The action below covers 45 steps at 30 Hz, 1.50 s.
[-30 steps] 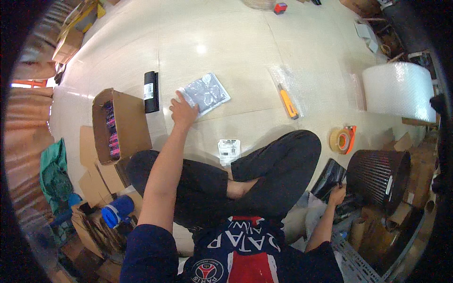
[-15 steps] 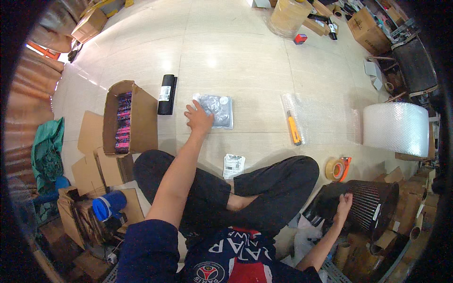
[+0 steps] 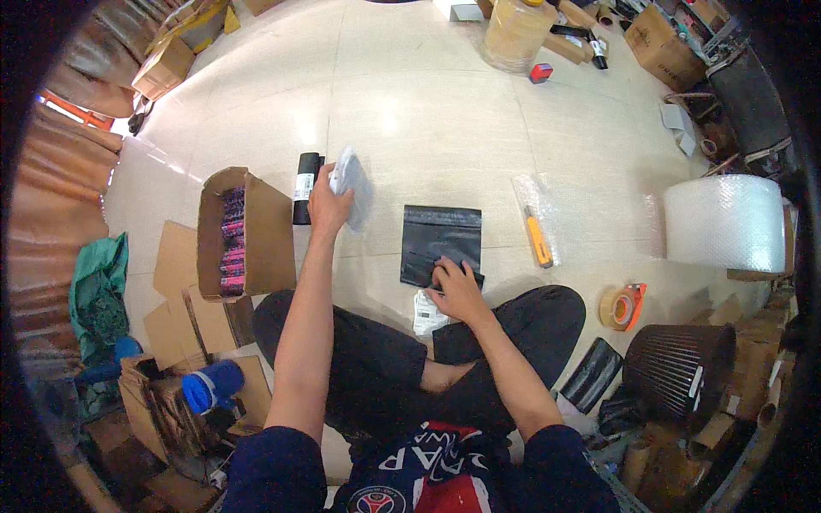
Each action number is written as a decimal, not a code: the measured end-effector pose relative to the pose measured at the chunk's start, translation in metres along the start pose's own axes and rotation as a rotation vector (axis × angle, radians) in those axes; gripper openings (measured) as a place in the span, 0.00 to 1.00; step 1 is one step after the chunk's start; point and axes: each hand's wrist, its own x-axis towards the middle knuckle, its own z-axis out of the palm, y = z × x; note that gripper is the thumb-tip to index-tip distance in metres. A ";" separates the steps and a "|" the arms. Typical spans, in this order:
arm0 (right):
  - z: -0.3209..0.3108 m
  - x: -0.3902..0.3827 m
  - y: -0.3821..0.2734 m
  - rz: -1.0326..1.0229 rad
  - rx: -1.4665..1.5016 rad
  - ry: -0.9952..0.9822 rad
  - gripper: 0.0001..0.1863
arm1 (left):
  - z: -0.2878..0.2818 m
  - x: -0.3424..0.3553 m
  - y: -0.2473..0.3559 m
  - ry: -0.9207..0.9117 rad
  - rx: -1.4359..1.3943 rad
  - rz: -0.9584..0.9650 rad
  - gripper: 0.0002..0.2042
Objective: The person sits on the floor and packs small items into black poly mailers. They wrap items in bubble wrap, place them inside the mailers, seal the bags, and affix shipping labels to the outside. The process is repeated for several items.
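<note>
My left hand (image 3: 328, 205) is closed on a flat clear plastic package (image 3: 356, 192) with grey contents, lifted and tilted up on edge above the floor. In front of me a black plastic mailing bag (image 3: 440, 229) lies flat. My right hand (image 3: 457, 291) is at its near edge, fingers bent over the plastic and the thumb toward me. Just below that hand is a small stack of white printed labels (image 3: 425, 318), partly covered by it. Next to my left hand, a black roll with a white label (image 3: 304, 190) lies on the floor.
At left stands an open cardboard box (image 3: 269, 239) of pink and dark packets. On the right are a yellow cutter (image 3: 538, 239) on bubble wrap, a bubble wrap roll (image 3: 725, 224), a tape dispenser (image 3: 622, 308), a dark slatted basket (image 3: 680, 372) and another black bag (image 3: 592, 374).
My left hand has picked the clear package up off the floor and moved left. My right hand has come from the basket to the middle, and a black bag now lies under it.
</note>
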 end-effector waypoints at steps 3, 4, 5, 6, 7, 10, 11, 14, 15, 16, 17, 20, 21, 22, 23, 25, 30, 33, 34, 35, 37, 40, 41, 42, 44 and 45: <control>-0.024 0.004 0.012 0.052 0.493 0.401 0.28 | -0.033 -0.010 0.048 -0.207 -0.073 0.209 0.28; -0.038 0.010 0.015 0.040 0.562 0.505 0.30 | -0.036 -0.013 0.065 -0.350 -0.117 0.276 0.27; -0.052 0.013 0.017 0.049 0.649 0.627 0.31 | -0.034 -0.015 0.080 -0.498 -0.161 0.340 0.26; -0.066 0.017 0.018 0.010 0.720 0.755 0.32 | -0.027 -0.018 0.092 -0.632 -0.218 0.424 0.25; -0.082 0.020 0.024 0.039 0.857 0.608 0.33 | -0.013 -0.020 0.103 -0.726 -0.164 0.434 0.26; -0.120 0.009 0.056 0.067 1.072 0.233 0.37 | 0.038 -0.015 0.114 -0.994 -0.373 0.322 0.26; -0.125 0.003 0.066 0.136 1.052 0.171 0.38 | 0.058 -0.015 0.110 -0.987 -0.575 0.190 0.24; -0.128 -0.026 0.091 0.293 1.175 0.263 0.38 | 0.106 -0.021 0.080 -0.790 -0.175 0.093 0.20; -0.127 -0.035 0.097 0.391 1.246 0.333 0.37 | 0.120 -0.036 0.067 -0.650 0.104 0.273 0.15; -0.126 -0.043 0.102 0.354 1.353 0.414 0.37 | 0.129 -0.048 0.052 -0.529 0.205 0.414 0.14; -0.125 -0.052 0.106 0.371 1.459 0.487 0.37 | 0.136 -0.060 0.039 -0.418 0.320 0.528 0.13; -0.125 -0.060 0.110 0.325 1.648 0.597 0.36 | 0.152 -0.072 0.018 -0.270 0.412 0.657 0.12; -0.126 -0.059 0.111 0.310 1.674 0.612 0.36 | 0.154 -0.076 0.015 -0.280 0.445 0.653 0.12; -0.127 -0.057 0.111 0.315 1.704 0.639 0.36 | 0.155 -0.077 0.015 -0.236 0.489 0.664 0.11; -0.128 -0.053 0.110 0.308 1.753 0.625 0.36 | 0.155 -0.076 0.017 -0.260 0.481 0.659 0.11; -0.128 -0.045 0.110 0.317 1.862 0.618 0.36 | 0.150 -0.074 0.025 -0.283 0.518 0.639 0.09; -0.128 -0.017 0.109 0.156 1.850 0.641 0.31 | 0.116 -0.067 0.062 -0.713 0.125 0.666 0.05; -0.124 0.008 0.103 0.028 1.984 0.564 0.30 | 0.088 -0.071 0.089 -0.787 0.046 0.865 0.05; -0.122 0.017 0.101 0.012 2.038 0.526 0.29 | 0.079 -0.073 0.097 -0.771 0.042 0.934 0.05; -0.119 0.025 0.097 -0.078 2.063 0.452 0.30 | 0.072 -0.073 0.105 -0.753 -0.006 0.919 0.06; -0.115 0.030 0.096 0.032 1.915 0.463 0.31 | 0.055 -0.072 0.114 -0.720 -0.099 0.902 0.06; -0.111 0.022 0.097 0.155 1.664 0.520 0.35 | 0.038 -0.069 0.117 -0.690 -0.072 0.794 0.07; -0.111 0.016 0.099 0.145 1.550 0.537 0.36 | 0.035 -0.070 0.116 -0.654 -0.130 0.819 0.07; -0.111 0.010 0.101 0.196 1.443 0.589 0.37 | 0.033 -0.070 0.116 -0.613 -0.185 0.840 0.07; -0.111 0.002 0.101 0.189 1.319 0.613 0.37 | 0.032 -0.072 0.118 -0.589 -0.223 0.886 0.06; -0.112 -0.002 0.100 0.219 1.261 0.649 0.37 | 0.032 -0.072 0.120 -0.605 -0.207 0.914 0.06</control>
